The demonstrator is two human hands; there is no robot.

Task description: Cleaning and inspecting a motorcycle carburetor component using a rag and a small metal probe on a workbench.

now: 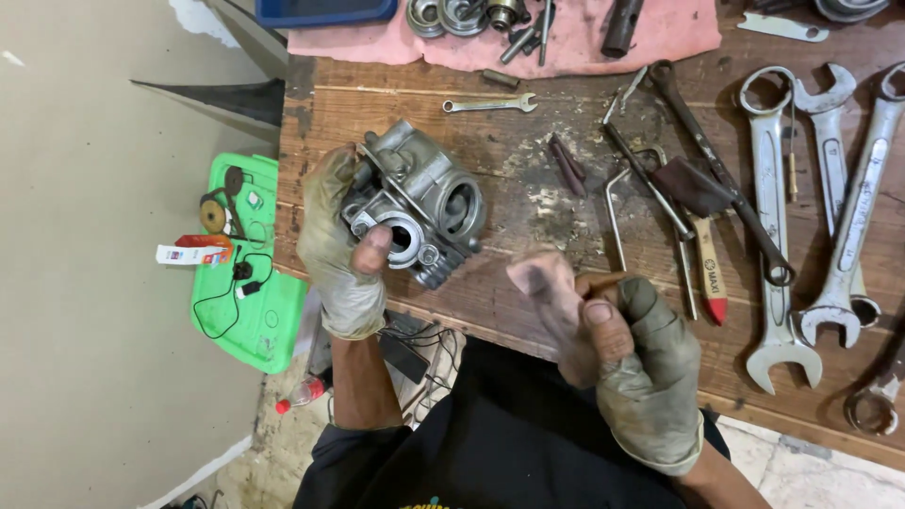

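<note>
My left hand (339, 245), in a dirty fingerless glove, grips a grey metal carburetor body (415, 203) over the near edge of the wooden workbench (528, 123); my thumb rests by its round opening. My right hand (613, 349), also gloved, hovers lower right of it, with thumb and fingers pinched on a small brown piece (596, 281) that is mostly hidden by the fingers.
Large spanners (778, 226) and pliers lie at the right of the bench. A small wrench (490, 104), a dark punch (567, 165) and bent rods lie mid-bench. A pink rag (584, 38) with bearings sits at the back. A green tray (250, 273) stands on the floor at left.
</note>
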